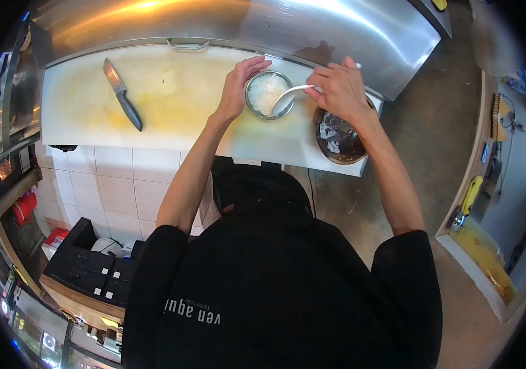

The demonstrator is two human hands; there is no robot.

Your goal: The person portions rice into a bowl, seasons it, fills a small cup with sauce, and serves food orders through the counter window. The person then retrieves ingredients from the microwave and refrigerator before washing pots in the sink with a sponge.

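Note:
A round metal bowl (261, 86) of white rice stands on the long white cutting board. My left hand (236, 89) is against the bowl's left side, its fingers stretched along the far rim. My right hand (343, 89) grips the handle of a white spoon (286, 98), whose head rests on the rice at the bowl's right side. Just below my right hand is a dark round bowl (355, 152) with clumps of rice inside; my wrist covers part of its rim.
A knife (124, 101) with a dark handle lies on the left part of the cutting board (183, 92). Behind the board rises a metal surface (226, 21) with a handle. At the far right is another counter with a yellow-handled tool (472, 195).

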